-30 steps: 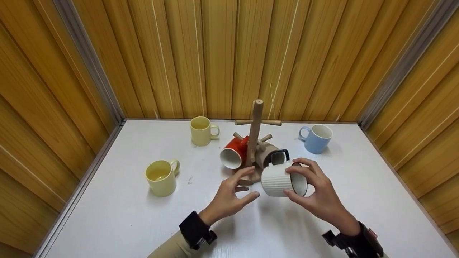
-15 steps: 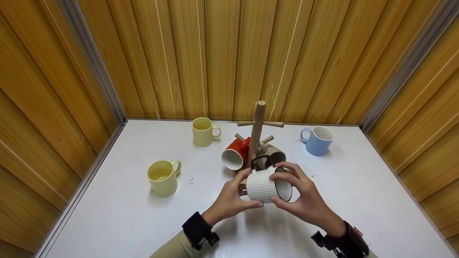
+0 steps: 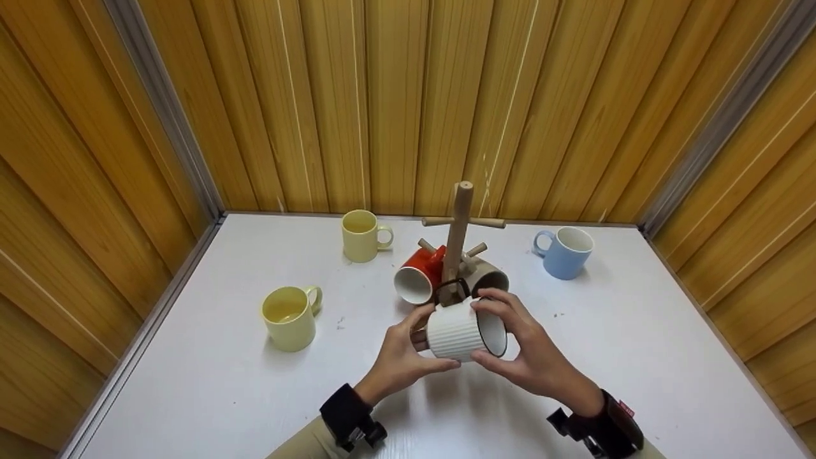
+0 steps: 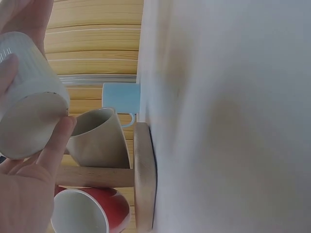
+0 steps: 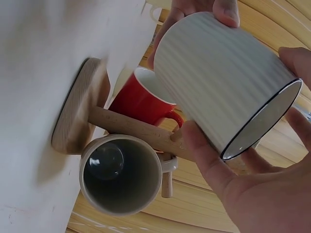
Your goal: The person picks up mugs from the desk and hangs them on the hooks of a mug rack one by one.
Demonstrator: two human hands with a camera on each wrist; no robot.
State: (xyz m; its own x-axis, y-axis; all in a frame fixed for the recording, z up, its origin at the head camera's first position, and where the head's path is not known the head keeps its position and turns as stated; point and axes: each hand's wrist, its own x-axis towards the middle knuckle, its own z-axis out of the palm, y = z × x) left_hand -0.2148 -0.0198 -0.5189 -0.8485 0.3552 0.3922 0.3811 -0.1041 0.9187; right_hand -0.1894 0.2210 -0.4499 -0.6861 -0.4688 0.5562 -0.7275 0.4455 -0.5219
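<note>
A white ribbed mug [image 3: 452, 333] with a dark rim lies sideways in the air in front of a wooden mug rack [image 3: 458, 236]. My left hand [image 3: 396, 362] holds its base end, thumb below and fingers behind. My right hand [image 3: 534, 357] grips the rim end between thumb and fingers. The mug's black handle [image 3: 464, 284] points up, close to the rack's post; whether they touch I cannot tell. On the rack hang a red mug [image 3: 421, 271] and a grey-beige mug [image 5: 121, 174], mouths tilted outward. In the left wrist view the white mug's pale base [image 4: 34, 121] faces the camera.
Two yellow mugs stand on the white table [image 3: 191, 382]: the nearer yellow mug [image 3: 290, 328] at left, the farther yellow mug [image 3: 359, 239] behind. A blue mug [image 3: 566, 258] stands at the back right. Wood-patterned panels [image 3: 395, 102] enclose the table.
The white mug has moved left and slightly down, to the front of the rack. My left hand, apart from it at first, now holds its base end too.
</note>
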